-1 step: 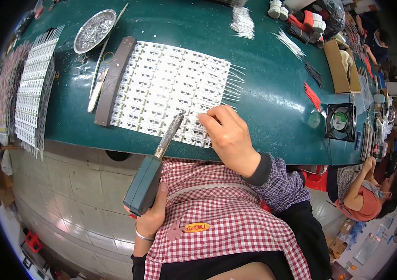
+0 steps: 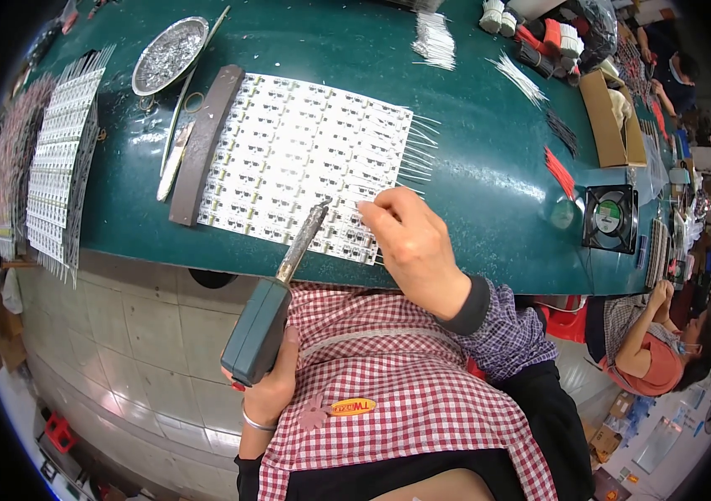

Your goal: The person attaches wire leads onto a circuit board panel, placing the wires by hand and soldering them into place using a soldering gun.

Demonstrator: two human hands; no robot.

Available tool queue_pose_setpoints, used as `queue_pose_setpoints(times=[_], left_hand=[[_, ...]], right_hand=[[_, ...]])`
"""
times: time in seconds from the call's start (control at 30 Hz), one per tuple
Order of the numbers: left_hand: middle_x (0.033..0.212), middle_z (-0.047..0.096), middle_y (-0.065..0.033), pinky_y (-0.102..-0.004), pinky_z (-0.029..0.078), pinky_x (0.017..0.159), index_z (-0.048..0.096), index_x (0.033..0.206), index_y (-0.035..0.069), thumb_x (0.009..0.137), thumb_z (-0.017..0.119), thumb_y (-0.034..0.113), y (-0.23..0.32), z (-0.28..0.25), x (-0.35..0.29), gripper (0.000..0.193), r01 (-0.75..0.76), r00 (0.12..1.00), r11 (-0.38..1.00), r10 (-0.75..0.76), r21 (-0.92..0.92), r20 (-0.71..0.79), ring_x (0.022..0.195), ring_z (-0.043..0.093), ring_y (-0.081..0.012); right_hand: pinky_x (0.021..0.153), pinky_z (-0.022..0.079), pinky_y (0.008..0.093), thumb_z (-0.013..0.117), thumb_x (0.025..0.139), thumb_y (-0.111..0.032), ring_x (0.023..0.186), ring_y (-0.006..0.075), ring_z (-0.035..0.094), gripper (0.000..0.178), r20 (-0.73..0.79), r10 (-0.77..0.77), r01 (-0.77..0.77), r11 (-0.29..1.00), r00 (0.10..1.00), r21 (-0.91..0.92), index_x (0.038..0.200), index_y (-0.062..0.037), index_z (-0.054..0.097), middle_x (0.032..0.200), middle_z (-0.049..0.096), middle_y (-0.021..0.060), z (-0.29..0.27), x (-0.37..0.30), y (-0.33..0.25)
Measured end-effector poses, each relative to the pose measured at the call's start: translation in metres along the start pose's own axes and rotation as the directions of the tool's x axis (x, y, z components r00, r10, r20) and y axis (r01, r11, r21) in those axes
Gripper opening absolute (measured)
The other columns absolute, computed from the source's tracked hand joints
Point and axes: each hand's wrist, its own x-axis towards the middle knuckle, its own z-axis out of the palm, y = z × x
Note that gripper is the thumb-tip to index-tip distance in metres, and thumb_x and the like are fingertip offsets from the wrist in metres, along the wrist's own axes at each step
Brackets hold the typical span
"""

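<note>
The board (image 2: 301, 154) lies near the counter's (image 2: 489, 230) near edge. The left hand (image 2: 274, 388) is wrapped round the iron (image 2: 258, 332); the right hand (image 2: 416, 250), fingertips nearly closed, contents unclear, has edged slightly right, so the work looks barely advanced.

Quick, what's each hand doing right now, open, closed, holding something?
Left hand: closed around the soldering iron.
Right hand: fingers pinched closed over the circuit-board panel; cannot tell whether they hold a wire.
</note>
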Motion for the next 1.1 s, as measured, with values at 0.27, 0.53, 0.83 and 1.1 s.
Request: queue_pose_setpoints(times=[0.27, 0.53, 0.83, 1.1], left_hand=[[0.109, 0.067, -0.0091, -0.0291, 0.049, 0.085, 0.064, 0.115, -0.003, 0.084, 0.071, 0.0, 0.004, -0.001, -0.002, 0.032, 0.039, 0.999, 0.999, -0.038, 0.016, -0.03, 0.097, 0.063, -0.0175], [0.083, 0.067, -0.0093, -0.0325, 0.048, 0.064, 0.07, 0.091, 0.001, 0.076, 0.079, 0.008, 0.001, 0.004, 0.004, 0.019, -0.068, 0.989, 0.993, 0.079, 0.095, -0.124, 0.066, 0.063, -0.0214], [0.084, 0.066, -0.0114, -0.0289, 0.05, 0.058, 0.067, 0.095, -0.005, 0.076, 0.071, -0.003, 0.011, 0.001, 0.015, 0.02, -0.064, 0.998, 0.996, 0.063, -0.065, -0.009, 0.066, 0.064, -0.0193], [0.097, 0.069, -0.0109, -0.0322, 0.049, 0.07, 0.069, 0.097, -0.002, 0.079, 0.08, 0.01, 0.013, -0.003, 0.01, 0.023, 0.05, 0.995, 0.994, -0.058, 0.093, 0.083, 0.08, 0.064, -0.0225]], right_hand=[[0.062, 0.051, 0.036, 0.069, 0.079, 0.006, 0.073, 0.0262, 0.059, 0.014, -0.09, 0.093, -0.076, 0.981, 0.992, 0.178, 0.085, 0.0024, 0.056, 0.092, 0.054, 0.0127, -0.015, 0.007, -0.015], [0.061, 0.05, 0.0339, 0.076, 0.073, 0.003, 0.073, 0.0238, 0.06, 0.019, -0.098, 0.082, -0.065, 0.983, 0.992, 0.17, 0.085, -0.0018, 0.063, 0.086, 0.058, 0.0083, 0.015, 0.004, -0.005], [0.061, 0.05, 0.0347, 0.077, 0.072, 0.002, 0.073, 0.0244, 0.06, 0.019, -0.081, 0.091, -0.075, 0.981, 0.993, 0.177, 0.083, -0.0025, 0.062, 0.086, 0.058, 0.0079, 0.017, 0.003, -0.003], [0.062, 0.05, 0.0348, 0.077, 0.072, 0.002, 0.074, 0.0247, 0.06, 0.019, -0.071, 0.083, -0.072, 0.986, 0.994, 0.151, 0.084, -0.0022, 0.063, 0.086, 0.058, 0.008, 0.017, 0.003, -0.002]])
